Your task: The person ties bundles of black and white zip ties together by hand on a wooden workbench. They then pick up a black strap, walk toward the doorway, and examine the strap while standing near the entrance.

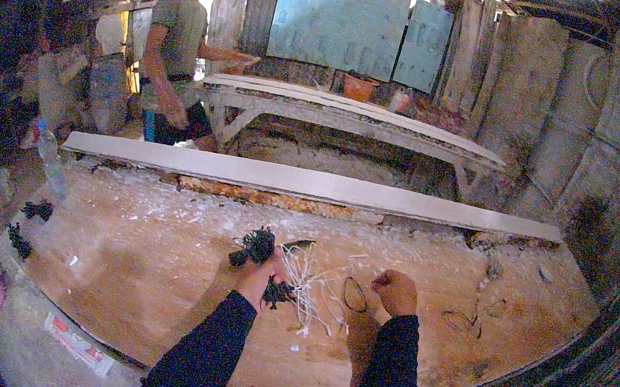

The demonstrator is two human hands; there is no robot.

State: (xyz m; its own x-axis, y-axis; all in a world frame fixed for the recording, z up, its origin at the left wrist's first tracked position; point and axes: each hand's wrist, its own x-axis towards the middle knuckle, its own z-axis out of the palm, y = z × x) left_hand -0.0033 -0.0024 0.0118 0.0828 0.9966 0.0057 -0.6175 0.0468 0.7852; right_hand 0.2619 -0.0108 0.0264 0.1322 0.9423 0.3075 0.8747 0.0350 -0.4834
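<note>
Head view, white strands point(303, 279) between 2 hands point(257, 280) point(397, 293), black bundle point(259, 244) in left.

This looks like a rough, makeshift workshop: a scuffed wooden worktop point(141, 248) strewn with pale scraps fills the lower middle of the frame, with a long whitish board point(311, 185) along its far edge. Behind it, at upper centre, stand another long trestle bench point(369, 119) and an orange tub point(358, 89). Weathered grey sheets point(526, 78) wall the upper right, and at upper left a person point(179, 34) in cap and mask stands beside the bench.
</note>
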